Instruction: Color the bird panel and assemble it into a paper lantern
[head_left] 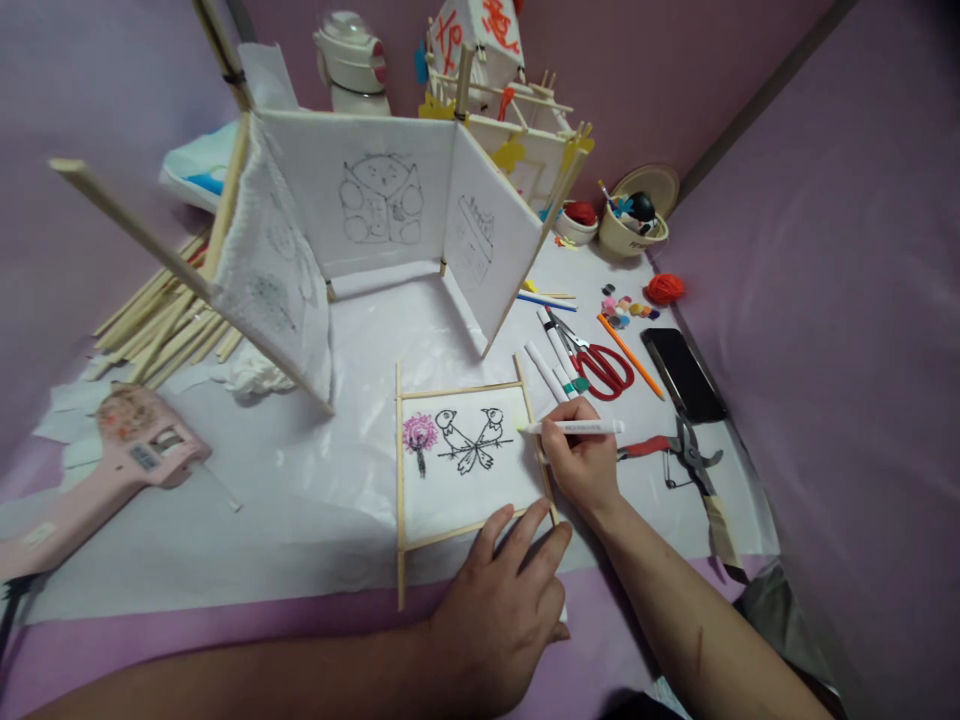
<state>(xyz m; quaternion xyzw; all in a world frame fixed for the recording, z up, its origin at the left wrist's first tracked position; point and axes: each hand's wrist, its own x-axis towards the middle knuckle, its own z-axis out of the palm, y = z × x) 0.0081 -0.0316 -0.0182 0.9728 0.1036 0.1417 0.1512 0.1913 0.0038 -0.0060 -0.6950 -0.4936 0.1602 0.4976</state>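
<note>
A white panel [442,510] framed with wooden sticks lies flat on the table before me. It bears a black drawing of two birds [472,440] on a branch and a pink tree [420,440] with a dark trunk. My left hand [506,595] rests on the frame's near right corner, fingers spread. Between the fingers of my right hand [581,465] is a white marker [589,427], its tip at the panel's right edge beside a small yellow-green mark.
Behind the panel stands a stick-framed folding screen [390,140] with drawings. A glue gun [135,470] lies left, near wooden sticks [161,330]. To the right are scissors [604,368], pruning shears [694,455], a phone [684,375] and red yarn [664,289].
</note>
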